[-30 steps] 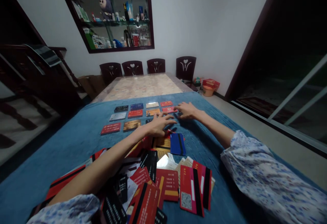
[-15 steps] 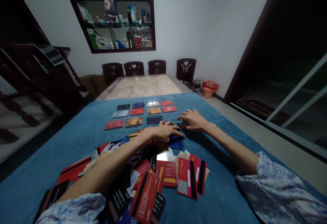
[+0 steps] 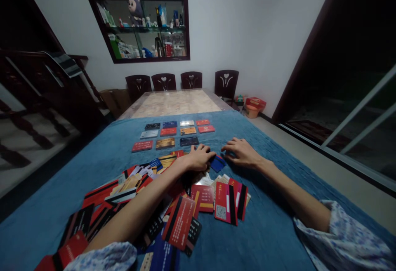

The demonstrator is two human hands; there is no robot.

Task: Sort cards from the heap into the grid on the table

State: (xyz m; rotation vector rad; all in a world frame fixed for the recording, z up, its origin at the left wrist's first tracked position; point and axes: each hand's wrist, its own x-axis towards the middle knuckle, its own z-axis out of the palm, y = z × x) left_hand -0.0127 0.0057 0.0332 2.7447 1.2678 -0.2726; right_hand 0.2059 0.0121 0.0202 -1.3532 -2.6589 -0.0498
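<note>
My left hand [image 3: 200, 158] lies palm down over the upper part of a loose heap of cards, fingers apart. Its fingertips reach the left edge of a blue card [image 3: 218, 163] with a dark stripe. My right hand [image 3: 241, 153] rests on the cloth just right of that card. Its fingers are bent and apart, and nothing shows between them. Whether its thumb touches the blue card's corner is unclear. Below my hands lie red striped cards [image 3: 225, 203], a red card [image 3: 178, 222] and a maroon card [image 3: 202, 197]. My left forearm hides part of the heap.
Beyond the heap, cards stand in rows, among them a dark blue card [image 3: 189, 141], a gold card [image 3: 165, 143] and an orange card [image 3: 188, 131]. A blue cloth [image 3: 262, 229] covers the near table. Several chairs [image 3: 227, 82] stand at the far end.
My left hand has drawn back slightly from the blue card, leaving more of it visible. My right hand has shifted a little right and nearer. The view has moved slightly.
</note>
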